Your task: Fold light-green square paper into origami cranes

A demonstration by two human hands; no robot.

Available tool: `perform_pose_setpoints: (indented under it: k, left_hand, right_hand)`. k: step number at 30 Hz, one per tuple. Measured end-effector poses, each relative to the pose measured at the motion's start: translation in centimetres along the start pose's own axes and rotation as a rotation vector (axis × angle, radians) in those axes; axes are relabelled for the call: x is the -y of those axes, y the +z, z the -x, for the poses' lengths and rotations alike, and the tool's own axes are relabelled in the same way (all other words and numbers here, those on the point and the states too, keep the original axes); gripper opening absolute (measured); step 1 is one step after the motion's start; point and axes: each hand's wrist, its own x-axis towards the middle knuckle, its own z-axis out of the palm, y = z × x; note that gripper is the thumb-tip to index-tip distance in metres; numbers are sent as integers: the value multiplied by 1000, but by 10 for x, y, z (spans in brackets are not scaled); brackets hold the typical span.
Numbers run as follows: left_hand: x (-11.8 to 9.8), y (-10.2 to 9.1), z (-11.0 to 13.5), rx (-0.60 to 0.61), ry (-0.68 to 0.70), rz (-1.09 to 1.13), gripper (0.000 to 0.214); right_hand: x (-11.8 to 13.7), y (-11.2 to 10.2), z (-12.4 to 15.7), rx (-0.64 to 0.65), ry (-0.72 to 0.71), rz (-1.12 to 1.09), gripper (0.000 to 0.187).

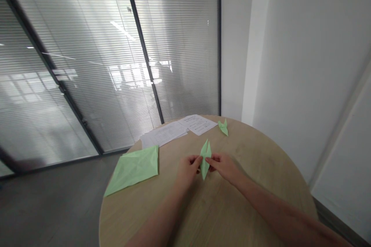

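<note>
Between my two hands is a light green folded paper (205, 162), a narrow diamond with two pointed flaps at its far end and one point towards me. My left hand (189, 168) pinches its left edge, thumb on top. From the other side my right hand (222, 165) pinches the right edge, its thumb also on the face of the paper. The fingers underneath are partly hidden. The paper is held just over the round wooden table (232, 208).
Green paper sheets (136, 168) lie at the table's left. Printed white sheets (165, 134) spread along the far edge, beside a small folded green paper figure (223, 127). A glass partition with blinds (185, 46) stands behind, and a white wall (304, 65) rises at the right.
</note>
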Motion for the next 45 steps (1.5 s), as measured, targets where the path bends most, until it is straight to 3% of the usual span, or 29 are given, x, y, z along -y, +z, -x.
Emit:
perform_pose_setpoints:
  k: [7, 12, 21, 28, 35, 45]
  left_hand:
    - [4, -2, -1, 2, 87, -30, 36]
    - [0, -1, 0, 10, 67, 20, 35]
    - [-1, -2, -1, -32, 42, 0, 35]
    - [-2, -3, 0, -11, 11, 56, 35]
    - [-16, -8, 5, -20, 42, 159, 42]
    - [-32, -23, 11, 74, 96, 249, 49]
  right_hand:
    - [-1, 1, 0, -1, -22, -4, 36]
    - [2, 3, 3, 51, 6, -117, 40]
    - [7, 1, 6, 27, -8, -95, 35]
    - [7, 2, 8, 106, 10, -190, 45]
    - [16, 2, 14, 142, 80, -215, 40]
    - [24, 2, 23, 279, 158, -266, 26]
